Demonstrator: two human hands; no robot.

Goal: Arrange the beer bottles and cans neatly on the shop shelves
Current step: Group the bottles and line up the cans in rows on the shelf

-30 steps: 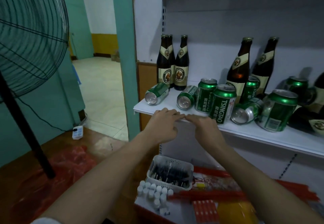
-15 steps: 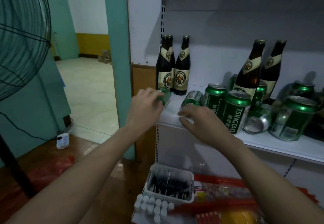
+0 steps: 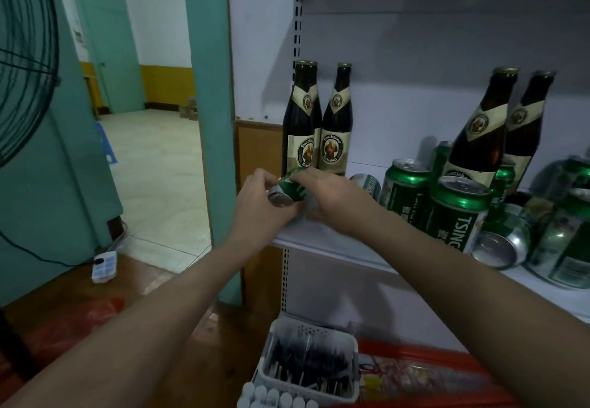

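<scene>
Green can [image 3: 292, 188] on its side, in the curled grip of left hand [image 3: 260, 204] and right hand [image 3: 335, 196].

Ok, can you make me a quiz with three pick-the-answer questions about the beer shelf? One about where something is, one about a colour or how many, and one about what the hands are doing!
1. Where do the two upright bottles nearest the hands stand?
A. At the left end of the shelf
B. On the floor
C. In the white basket

2. What colour are the cans?
A. Red
B. Green
C. Blue

3. What is happening with the can at the left end of the shelf?
A. It stands upright, untouched
B. It is tilted, with both hands on it
C. It lies crushed on the floor

Answers:
1 A: they stand just behind the hands, close by the shelf's left edge.
2 B: every can, such as the Tsingtao can, is green.
3 B: the left hand and right hand grip it, its silver end turned toward the camera.
</scene>
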